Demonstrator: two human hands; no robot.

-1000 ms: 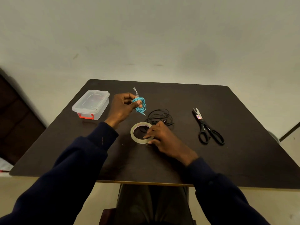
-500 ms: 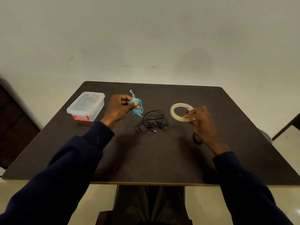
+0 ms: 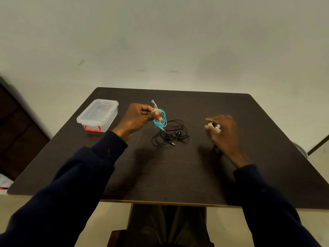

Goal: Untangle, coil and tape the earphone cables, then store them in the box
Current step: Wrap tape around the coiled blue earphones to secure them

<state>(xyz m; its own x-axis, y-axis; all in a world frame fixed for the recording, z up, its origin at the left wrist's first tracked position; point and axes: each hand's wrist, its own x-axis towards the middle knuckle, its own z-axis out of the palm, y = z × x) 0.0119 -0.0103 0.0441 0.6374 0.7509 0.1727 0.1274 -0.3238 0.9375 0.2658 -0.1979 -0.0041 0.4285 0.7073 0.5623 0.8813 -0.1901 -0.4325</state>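
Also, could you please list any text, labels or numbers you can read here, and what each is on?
No text can be read.
The sticker on the scissors beneath the right hand: red and blue marks, too small and blurred to read.
The clear box: no label visible.

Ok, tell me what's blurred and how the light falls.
Head view: right hand is motion-blurred, so what it holds is unclear; left hand and teal cable are sharp; dim light, soft shadows on the table.
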